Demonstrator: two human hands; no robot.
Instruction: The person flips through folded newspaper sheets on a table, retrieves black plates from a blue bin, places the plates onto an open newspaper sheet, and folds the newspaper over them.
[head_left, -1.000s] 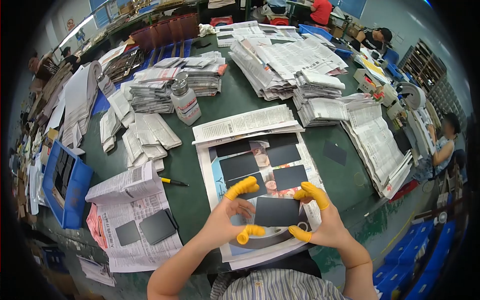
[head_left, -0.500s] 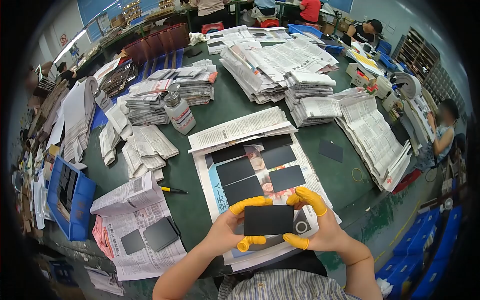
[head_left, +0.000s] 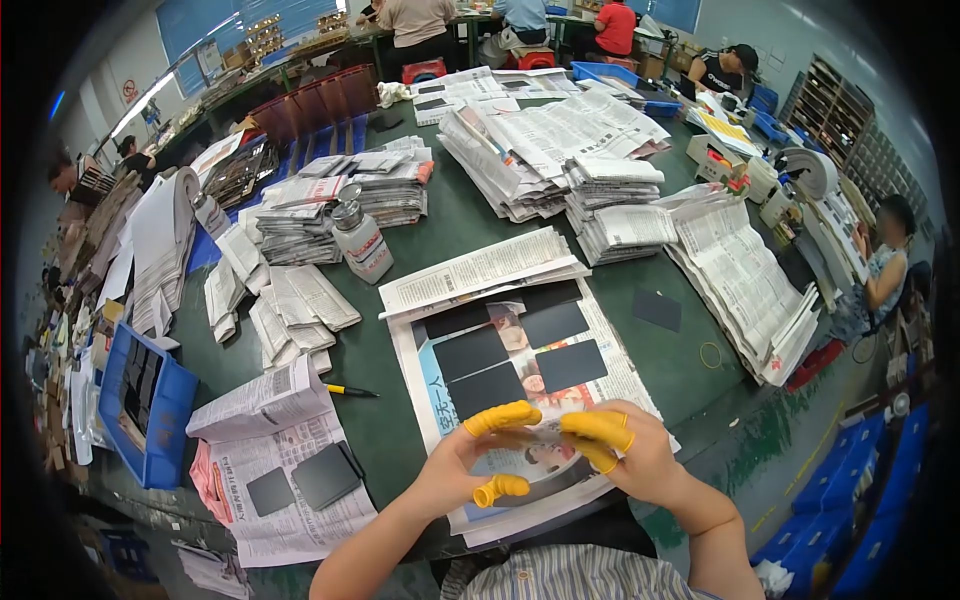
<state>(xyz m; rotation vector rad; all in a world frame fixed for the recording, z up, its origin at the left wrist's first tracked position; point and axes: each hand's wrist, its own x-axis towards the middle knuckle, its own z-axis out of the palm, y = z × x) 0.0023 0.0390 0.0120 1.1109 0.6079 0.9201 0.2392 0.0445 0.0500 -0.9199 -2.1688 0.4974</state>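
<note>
My left hand [head_left: 455, 470], with yellow finger covers, hovers over the near part of the newspaper [head_left: 625, 375], thumb and forefinger apart. Opposite it is my right hand [head_left: 645, 460], its yellow-covered fingers close together. A thin blurred shape lies between the hands; whether it is a card seen edge-on, I cannot tell. Several dark cards, one of them at the right [head_left: 572, 367], lie in two columns on the newspaper, just beyond my fingers. On another newspaper [head_left: 250, 410] at the left are a dark stack [head_left: 325, 476] and a single dark card [head_left: 270, 492].
A yellow-and-black pen [head_left: 352, 391] and a capped bottle [head_left: 362, 243] stand out left of the newspaper. Folded paper bundles [head_left: 615, 215] are beyond it. At the left edge sits a blue bin [head_left: 175, 410]. One dark card [head_left: 657, 309] lies right. Other people sit around.
The dark card that faced me between both hands no longer shows its flat face. My right fingers have drawn together and turned inward, while my left hand has barely moved.
</note>
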